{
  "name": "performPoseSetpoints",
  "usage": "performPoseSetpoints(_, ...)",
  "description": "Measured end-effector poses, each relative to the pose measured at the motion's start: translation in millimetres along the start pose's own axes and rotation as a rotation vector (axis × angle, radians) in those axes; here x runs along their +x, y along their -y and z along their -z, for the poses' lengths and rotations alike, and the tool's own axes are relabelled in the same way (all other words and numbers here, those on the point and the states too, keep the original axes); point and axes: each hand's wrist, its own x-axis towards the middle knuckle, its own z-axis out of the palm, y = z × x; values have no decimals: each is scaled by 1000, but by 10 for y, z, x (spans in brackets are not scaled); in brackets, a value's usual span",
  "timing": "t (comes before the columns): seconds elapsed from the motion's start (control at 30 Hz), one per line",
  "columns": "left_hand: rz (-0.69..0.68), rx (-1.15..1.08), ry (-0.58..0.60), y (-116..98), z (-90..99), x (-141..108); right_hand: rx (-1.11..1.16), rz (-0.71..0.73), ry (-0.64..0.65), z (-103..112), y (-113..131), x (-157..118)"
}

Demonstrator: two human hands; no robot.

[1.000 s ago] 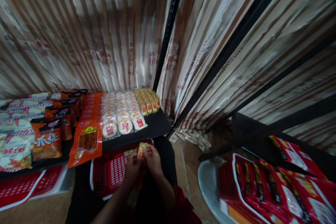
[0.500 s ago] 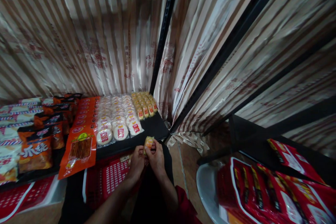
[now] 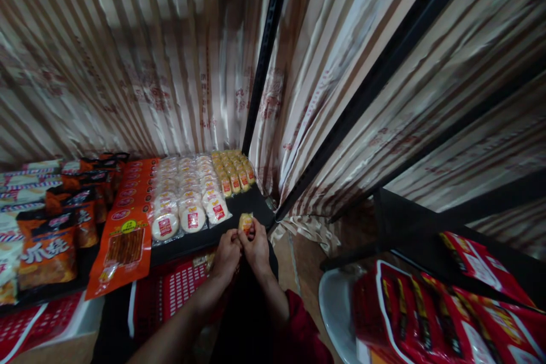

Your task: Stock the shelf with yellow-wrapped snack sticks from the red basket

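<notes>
Right hand [image 3: 257,247] grasps a small yellow packet [image 3: 245,222] between thumb and fingers, as I observe it in the head view. Left hand [image 3: 227,253] is curled closed directly beside it, near the packet's lower end; I cannot tell whether its fingertips also grip the wrapper. I record the packet as raised in front of the front edge of the black shelf [image 3: 251,203], clear of its surface. At the right end of that shelf I note rows of similar yellow packets [image 3: 234,173], closely set. Immediately left of these stand columns of clear-wrapped white round crackers [image 3: 193,217], the front ones bearing red labels. Next in order I find a long orange packet [image 3: 123,239] overhanging the front edge, then orange-and-black bags [image 3: 48,256], then white bags [image 3: 9,264] at the far left. Below the shelf, near the left forearm, I see a red perforated basket [image 3: 170,290] with a white rim. To the right, I log a pale tub [image 3: 335,310] on the tiled floor [image 3: 302,261], beside a red container [image 3: 367,301] filled with red packages [image 3: 443,313]. Striped curtains [image 3: 170,68] hang behind the shelf.
</notes>
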Motion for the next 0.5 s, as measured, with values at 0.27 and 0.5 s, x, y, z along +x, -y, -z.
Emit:
performPoseSetpoints(0.27, -33, 43, -123, -69, -90, 143, 3, 22, -11, 11, -10, 147)
performPoseSetpoints(0.5, -92, 43, -119, -240, -93, 170, 26, 24, -31, -14, -22, 229)
